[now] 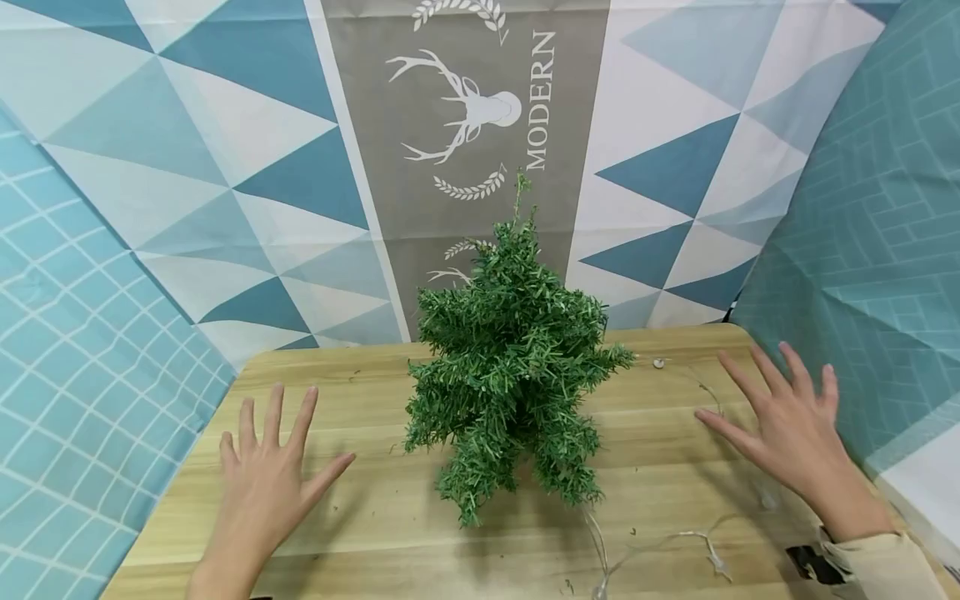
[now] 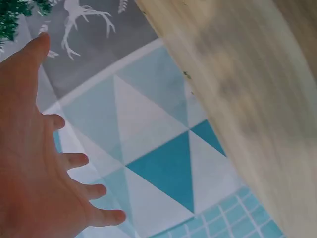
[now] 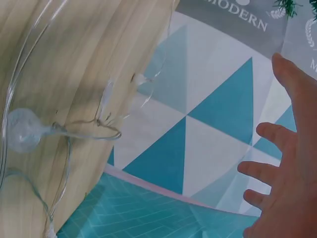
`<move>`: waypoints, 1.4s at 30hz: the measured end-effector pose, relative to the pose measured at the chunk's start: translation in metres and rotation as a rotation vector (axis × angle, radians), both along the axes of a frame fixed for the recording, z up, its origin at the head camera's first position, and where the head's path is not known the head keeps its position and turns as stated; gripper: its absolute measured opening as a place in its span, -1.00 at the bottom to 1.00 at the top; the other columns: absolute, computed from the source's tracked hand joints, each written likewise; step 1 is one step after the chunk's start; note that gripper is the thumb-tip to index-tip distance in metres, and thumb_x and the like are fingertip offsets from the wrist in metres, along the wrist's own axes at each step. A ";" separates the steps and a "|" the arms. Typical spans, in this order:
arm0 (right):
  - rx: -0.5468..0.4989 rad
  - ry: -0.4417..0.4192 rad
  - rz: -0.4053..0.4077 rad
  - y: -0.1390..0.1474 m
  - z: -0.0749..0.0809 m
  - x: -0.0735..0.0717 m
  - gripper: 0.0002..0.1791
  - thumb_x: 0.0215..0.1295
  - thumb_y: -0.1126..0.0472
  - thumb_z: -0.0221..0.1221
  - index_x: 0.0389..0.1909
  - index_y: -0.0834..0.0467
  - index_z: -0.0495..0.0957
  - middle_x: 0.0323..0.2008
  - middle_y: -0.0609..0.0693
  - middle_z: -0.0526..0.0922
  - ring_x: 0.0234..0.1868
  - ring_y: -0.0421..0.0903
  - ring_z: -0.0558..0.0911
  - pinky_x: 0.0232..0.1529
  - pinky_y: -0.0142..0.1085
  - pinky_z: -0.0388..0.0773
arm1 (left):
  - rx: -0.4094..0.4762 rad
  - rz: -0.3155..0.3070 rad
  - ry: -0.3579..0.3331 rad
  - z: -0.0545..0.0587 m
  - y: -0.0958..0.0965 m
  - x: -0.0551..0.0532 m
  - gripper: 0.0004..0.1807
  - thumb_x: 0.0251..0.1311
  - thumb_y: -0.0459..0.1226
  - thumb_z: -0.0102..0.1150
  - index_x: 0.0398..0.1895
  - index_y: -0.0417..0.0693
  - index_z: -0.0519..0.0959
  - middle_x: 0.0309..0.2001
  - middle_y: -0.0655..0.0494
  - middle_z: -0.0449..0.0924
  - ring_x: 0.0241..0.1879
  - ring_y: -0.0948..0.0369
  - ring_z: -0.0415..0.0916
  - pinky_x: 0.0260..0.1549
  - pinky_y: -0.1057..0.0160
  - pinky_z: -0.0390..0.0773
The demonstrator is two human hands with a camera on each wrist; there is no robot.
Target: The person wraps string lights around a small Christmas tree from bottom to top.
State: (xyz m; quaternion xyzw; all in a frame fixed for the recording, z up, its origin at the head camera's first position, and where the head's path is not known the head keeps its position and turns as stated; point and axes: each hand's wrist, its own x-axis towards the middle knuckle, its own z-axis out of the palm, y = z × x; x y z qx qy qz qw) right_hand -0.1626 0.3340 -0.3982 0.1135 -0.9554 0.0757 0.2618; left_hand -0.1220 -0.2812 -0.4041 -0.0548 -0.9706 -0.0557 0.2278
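Observation:
A small green artificial Christmas tree [image 1: 510, 375] stands upright on the wooden table, its base hidden by the branches. To its left, my left hand [image 1: 262, 483] hovers with fingers spread, holding nothing. On the other side my right hand [image 1: 795, 425] is likewise spread over the table, apart from the tree. A clear wire string of lights [image 1: 660, 542] trails from below the tree toward the right front. In the right wrist view a round clear bulb [image 3: 25, 130] hangs on that wire, and my right hand [image 3: 282, 163] is well apart from it.
The wooden table [image 1: 360, 533] carries a few tiny green scraps. A small whitish light [image 1: 658, 363] lies near its back edge. Behind stands a patterned cloth backdrop [image 1: 465, 200], with a blue checked cloth [image 1: 82, 375] at left and a teal cloth [image 1: 885, 250] at right.

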 end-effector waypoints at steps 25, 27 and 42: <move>0.023 -0.497 0.405 -0.113 0.005 0.052 -0.77 0.35 -0.02 0.24 -0.18 0.05 0.65 -0.36 -0.17 0.70 -0.42 -0.23 0.63 -0.47 -0.26 0.59 | 0.046 -0.305 -0.423 0.024 0.087 0.035 -0.26 0.22 0.14 0.25 0.31 -0.18 0.46 0.08 -0.29 0.59 -0.04 -0.18 0.62 -0.04 -0.14 0.62; 0.035 -0.527 0.409 -0.121 0.004 0.054 -0.77 0.35 -0.04 0.23 -0.21 0.04 0.65 -0.40 -0.19 0.68 -0.47 -0.26 0.60 -0.51 -0.27 0.56 | 0.005 -0.353 -0.442 0.019 0.097 0.039 -0.34 0.23 0.05 0.27 0.26 -0.20 0.50 -0.02 -0.23 0.64 -0.14 -0.11 0.65 -0.10 -0.07 0.66; 0.009 -0.674 0.257 -0.171 -0.008 0.041 -0.65 0.19 0.07 0.37 -0.15 0.24 0.62 -0.43 0.16 0.62 -0.39 0.18 0.63 -0.30 0.12 0.64 | -0.041 -0.576 -0.656 0.015 0.189 0.052 -0.48 0.33 0.15 0.08 0.32 0.38 0.34 -0.09 0.18 0.69 -0.19 0.16 0.66 0.12 -0.12 0.51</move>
